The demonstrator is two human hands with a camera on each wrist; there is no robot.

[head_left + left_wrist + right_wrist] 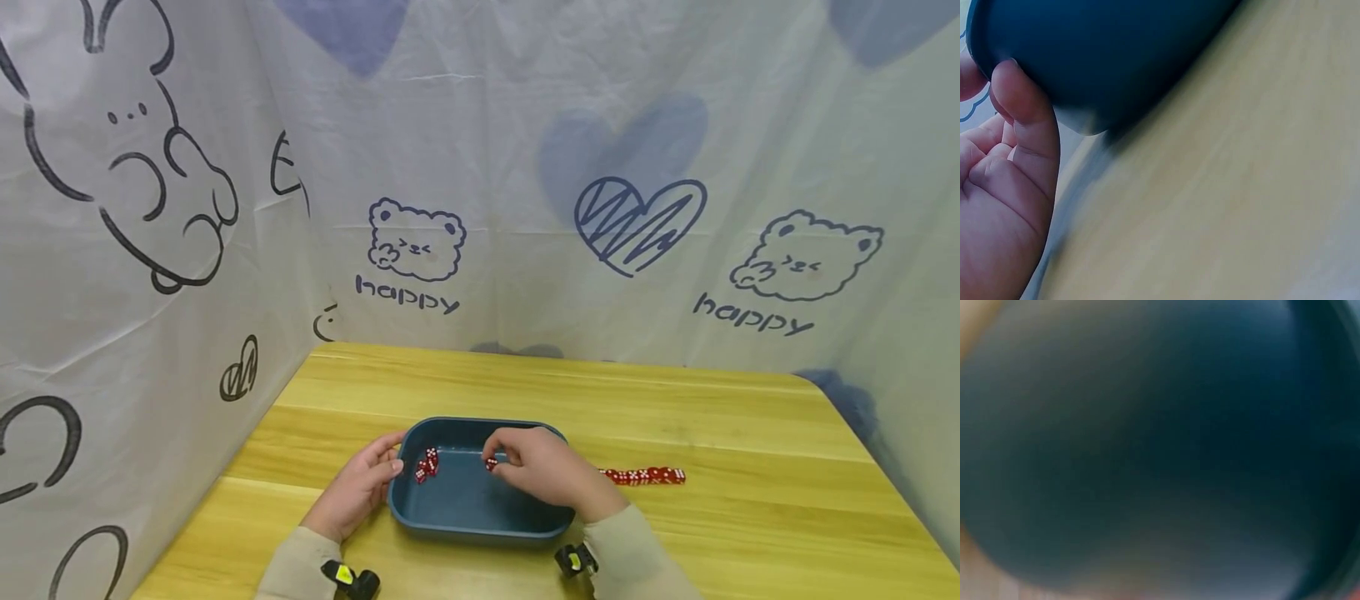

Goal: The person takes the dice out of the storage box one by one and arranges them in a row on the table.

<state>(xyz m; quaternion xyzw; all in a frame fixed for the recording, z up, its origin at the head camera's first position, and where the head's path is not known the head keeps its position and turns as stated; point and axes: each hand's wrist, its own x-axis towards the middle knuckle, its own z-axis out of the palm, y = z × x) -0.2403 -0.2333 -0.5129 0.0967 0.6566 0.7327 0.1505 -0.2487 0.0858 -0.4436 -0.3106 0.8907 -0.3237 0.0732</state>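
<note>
A dark blue-green rectangular tray stands on the table. My left hand holds its left end, thumb and fingers at the rim. In the left wrist view the thumb lies against the tray's outer wall. Over the tray's inside, my right hand pinches a red die with white dots between thumb and index finger. A few more red dice lie together inside the tray, towards its left end. The right wrist view is blurred, filled mostly by the tray.
To the right of the tray, a row of several red dice lines up on the yellow wood-grain table, its left end partly behind the right arm. A printed white cloth hangs behind the table and along its sides.
</note>
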